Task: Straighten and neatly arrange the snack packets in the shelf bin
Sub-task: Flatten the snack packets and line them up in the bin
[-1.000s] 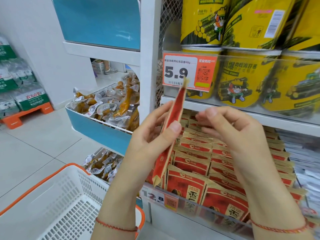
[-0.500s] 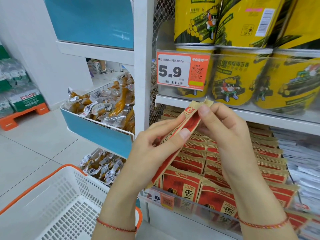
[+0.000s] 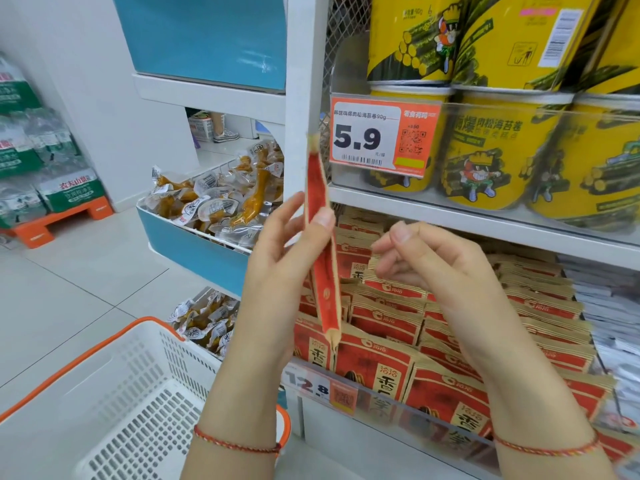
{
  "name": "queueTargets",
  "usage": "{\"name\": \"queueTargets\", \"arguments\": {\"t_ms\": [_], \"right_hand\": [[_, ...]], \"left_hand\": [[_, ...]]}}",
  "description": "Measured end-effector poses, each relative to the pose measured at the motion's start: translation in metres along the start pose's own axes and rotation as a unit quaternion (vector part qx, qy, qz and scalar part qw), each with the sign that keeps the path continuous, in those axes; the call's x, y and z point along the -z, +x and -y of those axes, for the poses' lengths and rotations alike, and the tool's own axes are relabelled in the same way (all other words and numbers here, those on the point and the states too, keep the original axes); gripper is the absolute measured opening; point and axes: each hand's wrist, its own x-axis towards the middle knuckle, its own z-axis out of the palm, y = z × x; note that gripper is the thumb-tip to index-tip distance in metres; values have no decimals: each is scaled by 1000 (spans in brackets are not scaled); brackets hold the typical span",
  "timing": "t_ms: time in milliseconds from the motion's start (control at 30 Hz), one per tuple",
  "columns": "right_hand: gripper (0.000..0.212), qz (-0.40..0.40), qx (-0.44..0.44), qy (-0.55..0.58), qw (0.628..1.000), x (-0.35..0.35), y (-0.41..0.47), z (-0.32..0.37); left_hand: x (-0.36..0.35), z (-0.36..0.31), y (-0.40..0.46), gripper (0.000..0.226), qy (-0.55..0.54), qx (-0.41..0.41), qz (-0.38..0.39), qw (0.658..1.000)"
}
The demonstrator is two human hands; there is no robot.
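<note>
1 head-worn wide-angle view, facing forward and down, close on the hands (image 3: pixel 346 271), shelf bin (image 3: pixel 398 407) just beyond

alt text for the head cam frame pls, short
A person's left hand holds one flat red-and-tan snack packet upright, edge-on, above a shelf bin of matching red packets. The right hand hovers beside it, fingers loosely curled, holding nothing.
</note>
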Motion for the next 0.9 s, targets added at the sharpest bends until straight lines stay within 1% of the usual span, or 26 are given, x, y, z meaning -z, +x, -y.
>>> {"name": "queueTargets", "arguments": {"t_ms": [67, 133, 267, 467, 633, 800, 900], "right_hand": [[37, 59, -11, -35, 998, 1, -1, -1], [34, 106, -21, -59, 992, 0, -3, -1], [30, 128, -18, -72, 989, -4, -3, 0], [23, 171, -30, -59, 983, -9, -4, 5], [15, 171, -33, -26, 984, -5, -5, 6], [19, 177, -21, -12, 984, -3, -6, 6], [13, 166, -19, -25, 986, -3, -5, 6]], "left_hand": [[3, 0, 3, 72, -37, -5, -68, 997], [7, 0, 6, 81, -61, -3, -107, 992], [12, 2, 8, 85, -74, -8, -144, 987], [14, 3, 8, 85, -46, -13, -157, 987], [12, 5, 8, 83, -35, -2, -159, 987], [7, 3, 7, 79, -54, 4, -149, 987], [7, 4, 7, 81, -57, 3, -151, 987]]}}
